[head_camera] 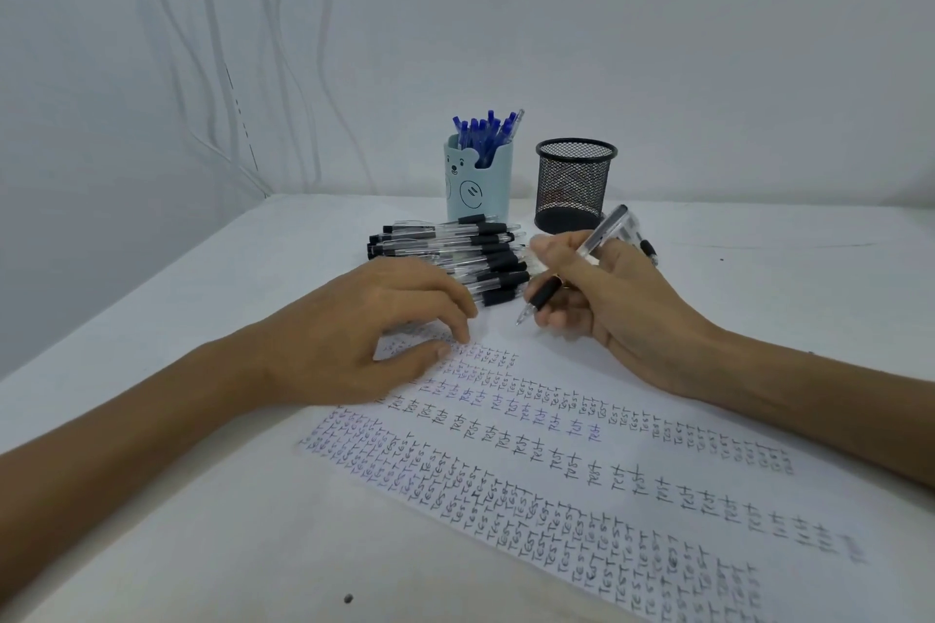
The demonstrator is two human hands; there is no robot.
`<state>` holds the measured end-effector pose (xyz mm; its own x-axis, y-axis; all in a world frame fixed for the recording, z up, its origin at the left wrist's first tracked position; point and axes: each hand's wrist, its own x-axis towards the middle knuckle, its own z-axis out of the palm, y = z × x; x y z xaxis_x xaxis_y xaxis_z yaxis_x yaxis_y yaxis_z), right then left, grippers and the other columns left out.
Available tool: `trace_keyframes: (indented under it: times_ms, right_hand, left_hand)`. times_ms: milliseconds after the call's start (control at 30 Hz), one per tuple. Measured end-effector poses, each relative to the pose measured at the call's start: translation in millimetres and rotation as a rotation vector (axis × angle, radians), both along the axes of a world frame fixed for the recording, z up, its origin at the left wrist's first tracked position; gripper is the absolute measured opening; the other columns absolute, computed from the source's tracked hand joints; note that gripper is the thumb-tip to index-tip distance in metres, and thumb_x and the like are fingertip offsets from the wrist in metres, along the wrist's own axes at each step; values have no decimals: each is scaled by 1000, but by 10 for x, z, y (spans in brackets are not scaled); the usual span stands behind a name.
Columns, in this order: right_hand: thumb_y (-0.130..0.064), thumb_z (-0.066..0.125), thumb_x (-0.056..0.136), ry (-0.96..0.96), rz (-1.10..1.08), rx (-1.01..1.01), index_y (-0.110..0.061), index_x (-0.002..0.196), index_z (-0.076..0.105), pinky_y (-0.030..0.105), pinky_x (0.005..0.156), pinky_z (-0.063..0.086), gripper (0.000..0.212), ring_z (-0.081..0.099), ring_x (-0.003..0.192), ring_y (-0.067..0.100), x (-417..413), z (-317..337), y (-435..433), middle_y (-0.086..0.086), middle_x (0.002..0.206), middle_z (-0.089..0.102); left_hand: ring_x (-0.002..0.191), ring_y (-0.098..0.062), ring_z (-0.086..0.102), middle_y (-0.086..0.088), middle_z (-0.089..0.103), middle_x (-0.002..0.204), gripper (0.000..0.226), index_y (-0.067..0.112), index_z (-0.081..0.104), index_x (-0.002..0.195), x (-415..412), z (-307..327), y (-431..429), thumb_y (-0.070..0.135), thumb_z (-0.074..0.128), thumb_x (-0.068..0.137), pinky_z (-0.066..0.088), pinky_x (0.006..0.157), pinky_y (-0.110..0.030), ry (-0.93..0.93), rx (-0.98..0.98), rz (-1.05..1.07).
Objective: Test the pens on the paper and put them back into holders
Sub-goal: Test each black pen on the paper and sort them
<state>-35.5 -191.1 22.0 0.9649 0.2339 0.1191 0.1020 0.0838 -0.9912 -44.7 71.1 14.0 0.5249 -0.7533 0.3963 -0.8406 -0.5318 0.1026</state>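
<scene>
Pen [571, 263] with a clear barrel and black grip sits pinched in the right hand [607, 299], writing-style, tip angled down at the far edge of the paper [506, 496]; can't tell if it's touching. Left hand [364, 339] holds nothing, its loosely curved fingertips resting on the sheet. Pile of black pens [455, 253] lies just behind it, in front of the blue bear holder [478, 182] stuffed with blue pens [485, 132], with the mesh holder [574, 185] beside that.

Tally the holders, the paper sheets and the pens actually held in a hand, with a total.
Holders: 2 (blue bear holder, black mesh holder)
Paper sheets: 1
Pens in hand: 1, a black-grip pen in the right hand
Total: 4
</scene>
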Motion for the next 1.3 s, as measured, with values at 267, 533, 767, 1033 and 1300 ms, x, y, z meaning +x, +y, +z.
trace_keyframes:
  times_ms: [267,533,767,1033,1300]
  right_hand:
    - [-55,40,103,99,10,59,-16,88,63,23,48,51,48,67,68,18,27,49,-38,12,86,73]
    - [-40,52,105,-71,-299,-362,-3,102,67,20,38,32,40,47,46,20,554,199,-396,-3,50,56]
    - [-18,46,99,78,-332,-762,-6,89,58,14,37,34,20,48,42,15,978,410,-729,5,66,56]
    - [-33,65,91,-286,-464,-1226,8,112,63,44,86,57,46,68,97,37,1157,190,-765,23,90,72]
    - [-39,65,91,-351,-513,-1288,-4,104,69,40,77,55,38,63,100,41,1167,123,-767,21,101,70]
  left_hand:
    - [122,-7,58,13,65,127,14,23,73,111,77,-41,44,20,65,100,42,107,-30,-92,-14,81]
    - [122,-4,55,20,64,124,18,30,71,111,116,-74,66,33,62,96,45,98,-35,-101,-85,188]
    - [120,-9,58,17,64,123,18,27,72,109,129,-96,62,35,59,99,49,98,-41,-60,-71,146]
    - [121,-9,58,17,64,123,21,27,74,107,136,-104,65,37,57,100,47,100,-34,-41,-81,139]
    - [121,-7,57,18,63,123,17,28,71,113,137,-108,66,33,61,99,48,100,-38,-59,-69,151]
